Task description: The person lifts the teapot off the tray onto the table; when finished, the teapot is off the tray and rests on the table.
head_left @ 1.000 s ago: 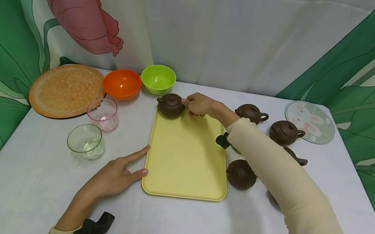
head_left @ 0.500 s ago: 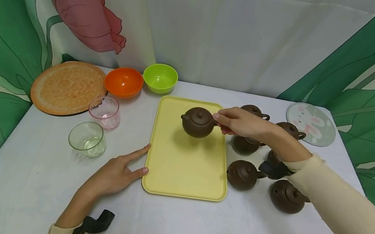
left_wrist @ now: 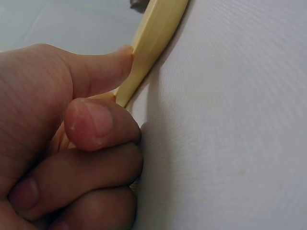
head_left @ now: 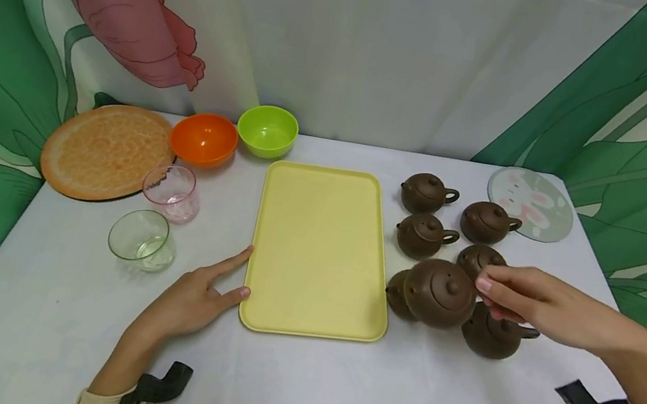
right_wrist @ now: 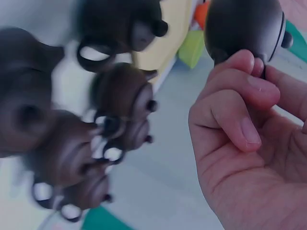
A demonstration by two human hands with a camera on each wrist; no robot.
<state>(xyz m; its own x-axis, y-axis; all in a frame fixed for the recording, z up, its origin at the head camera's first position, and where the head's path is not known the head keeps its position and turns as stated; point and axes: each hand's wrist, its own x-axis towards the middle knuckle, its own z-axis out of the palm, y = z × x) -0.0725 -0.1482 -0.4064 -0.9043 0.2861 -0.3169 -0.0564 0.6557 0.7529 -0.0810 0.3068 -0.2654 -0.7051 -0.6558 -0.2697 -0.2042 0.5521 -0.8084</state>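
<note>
My right hand [head_left: 546, 303] pinches the handle of a dark brown teapot [head_left: 440, 293], held up above the other teapots at the right of the head view. In the right wrist view, this teapot [right_wrist: 244, 28] hangs from curled fingers and thumb, its lid knob facing right. Below it, a teapot [head_left: 396, 293] is partly covered. Beside the yellow tray [head_left: 321, 252], my left hand [head_left: 192, 301] touches the left edge with extended index finger and thumb. The left wrist view shows the thumb on the tray wall [left_wrist: 158, 38], with the other fingers folded on the cloth.
Several matching teapots [head_left: 423, 235] stand right of the tray, near a round bunny mat [head_left: 543, 223]. To the left are a green bowl [head_left: 267, 131], an orange bowl [head_left: 204, 140], a pink glass [head_left: 172, 193], a clear green glass [head_left: 143, 239] and a round brown board [head_left: 107, 153].
My right hand has lifted the teapot off the tray's far left corner and carried it right and nearer, over the other teapots. The left hand stays at the tray's edge.
</note>
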